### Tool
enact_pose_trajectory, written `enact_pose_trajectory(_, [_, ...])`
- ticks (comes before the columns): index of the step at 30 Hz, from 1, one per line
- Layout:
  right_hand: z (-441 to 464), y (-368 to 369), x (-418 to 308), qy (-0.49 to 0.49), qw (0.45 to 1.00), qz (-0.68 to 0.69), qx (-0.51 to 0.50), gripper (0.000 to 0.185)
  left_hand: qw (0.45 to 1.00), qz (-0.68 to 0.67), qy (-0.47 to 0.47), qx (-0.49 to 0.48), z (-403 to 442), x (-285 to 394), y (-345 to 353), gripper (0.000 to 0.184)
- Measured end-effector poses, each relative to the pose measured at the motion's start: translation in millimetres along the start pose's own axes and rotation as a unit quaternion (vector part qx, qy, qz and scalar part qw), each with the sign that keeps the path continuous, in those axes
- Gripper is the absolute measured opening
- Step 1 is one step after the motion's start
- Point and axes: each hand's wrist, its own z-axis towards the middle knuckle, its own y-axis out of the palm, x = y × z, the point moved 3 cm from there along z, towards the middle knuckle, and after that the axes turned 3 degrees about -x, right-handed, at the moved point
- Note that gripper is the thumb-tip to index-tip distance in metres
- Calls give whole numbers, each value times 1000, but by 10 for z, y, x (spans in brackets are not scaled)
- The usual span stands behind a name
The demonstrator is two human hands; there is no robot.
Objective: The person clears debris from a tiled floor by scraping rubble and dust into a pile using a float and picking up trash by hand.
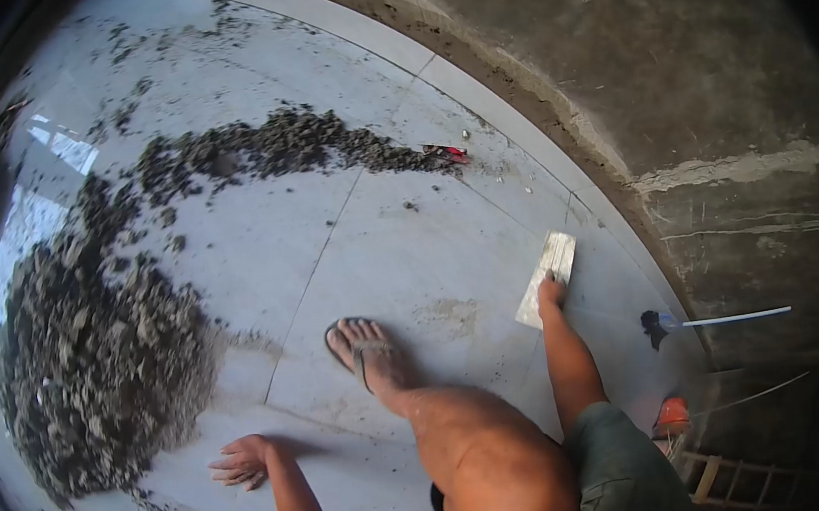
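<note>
Grips a pale, flat, rectangular board-like float (537, 289) in the right hand (551, 290), clamped on it near the middle. Holds this float low at the large, pale-grey glossy floor tiles (411, 265), to the right of the planted foot in a dark thong sandal (370, 354); cannot tell its exact contact with them. Spreads the left hand (240, 463) palm down, fingers slightly apart, with nothing visible in its grasp, near the big, dark-grey, crumbly mortar-like heap (91, 359); cannot tell for sure about any touch on the tiles. Looks only partway along, judging by the floor. Shows as done, it seems, the bulk of the grey material massed together at the left. Shows as left a long, curved band of grey crumbs (288, 144), running from beside the heap to a small red-handled tool (454, 153), plus loose bits around it and a dusty tan smear (451, 314) between the foot and the float. Cannot judge the far left reliably, because of glare and blur at the edge.
</note>
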Motion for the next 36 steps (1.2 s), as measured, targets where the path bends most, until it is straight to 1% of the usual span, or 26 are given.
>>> enact_pose_trajectory(2, [540,350,-169,-17,998,47,30,66,1000,10,-27,9,-52,152,105,54])
enact_pose_trajectory(3, [586,343,-516,-16,999,34,18,64,999,16,-44,19,-40,187,149,54])
enact_pose_trajectory(5, [477,59,-1330,-9,1000,12,-4,62,996,22,-73,41,78,273,203,54])
enact_pose_trajectory(7, [576,186,-1789,-56,997,31,-32,59,993,25,-102,58,138,388,272,54])
enact_pose_trajectory(8, [625,215,-1938,-82,995,37,-46,58,993,29,-107,39,134,413,218,55])
enact_pose_trajectory(11, [388,259,-2396,-130,990,8,-48,52,994,19,-101,38,119,404,176,54])
enact_pose_trajectory(13, [185,292,-2696,-162,985,14,-67,48,993,50,-103,17,164,366,155,53])
enact_pose_trajectory(15, [-110,315,-3123,-210,975,28,-62,48,993,58,-107,1,155,360,170,53])
enact_pose_trajectory(17, [-526,174,-3650,-258,961,37,-88,54,993,56,-106,0,126,353,159,53])
enact_pose_trajectory(19, [-673,368,-3880,-272,952,80,-111,52,993,55,-101,2,153,369,171,52])
enact_pose_trajectory(21, [-1342,79,-4529,-225,936,106,-249,51,993,61,-101,5,114,366,164,52])
enact_pose_trajectory(23, [-1854,394,-4887,-329,896,155,-254,51,992,78,-95,7,71,407,131,52])
enact_pose_trajectory(24, [-2247,408,-5166,-365,881,120,-276,53,993,78,-92,9,52,445,121,52])
enact_pose_trajectory(25, [-2641,595,-5351,-424,871,142,-202,52,993,79,-86,12,42,473,97,52])
enact_pose_trajectory(27, [-3357,467,-5933,-433,824,116,-348,50,993,81,-86,1,-10,551,-1,52])
enact_pose_trajectory(29, [-3895,356,-6314,-509,775,53,-372,49,993,63,-96,-8,-16,662,-79,52])
enact_pose_trajectory(30, [-4011,356,-6405,-534,768,91,-343,48,991,115,-73,16,-9,599,16,52])
enact_pose_trajectory(31, [-4021,415,-6456,-519,754,112,-387,48,995,63,-83,7,-27,625,-50,52])
enact_pose_trajectory(32, [-3933,533,-6389,-513,765,168,-351,50,995,57,-82,1,-18,669,-88,53])
enact_pose_trajectory(33, [-3748,519,-6329,-517,760,179,-351,55,995,50,-82,-8,-17,682,-128,53])
enact_pose_trajectory(34, [-3590,349,-6226,-511,745,233,-360,56,995,53,-84,-8,-18,681,-191,53])
enact_pose_trajectory(35, [-3383,255,-6076,-500,796,181,-289,58,995,52,-85,-12,-18,738,-227,54])
enact_pose_trajectory(36, [-3021,435,-5876,-495,809,171,-267,59,995,50,-86,-17,-16,804,-247,54])
